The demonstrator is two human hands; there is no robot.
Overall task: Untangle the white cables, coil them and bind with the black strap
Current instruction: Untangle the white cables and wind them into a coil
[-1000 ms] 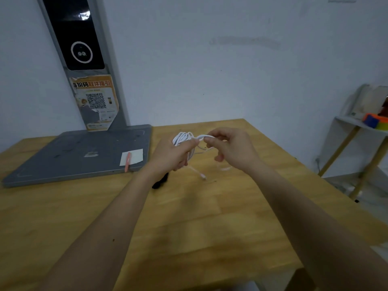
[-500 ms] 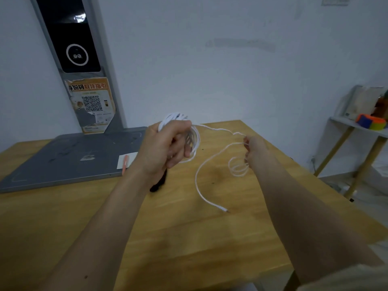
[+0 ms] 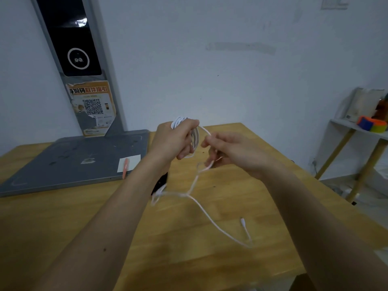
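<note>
My left hand (image 3: pixel 172 141) grips the cable coil (image 3: pixel 184 122), my right hand (image 3: pixel 231 150) pinches its loose strand, and my left forearm half hides the strap (image 3: pixel 160 182) beside the grey base (image 3: pixel 69 160).

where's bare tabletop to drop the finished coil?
Free: table near-left, in front of the grey base; also the far-right corner behind the right hand. Crowded: centre, where the loose cable trails beside the black strap under the left hand.

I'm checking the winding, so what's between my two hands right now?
In the head view, a short run of white cable spans the gap from the coil gripped by the left hand to the right hand pinching it.
</note>
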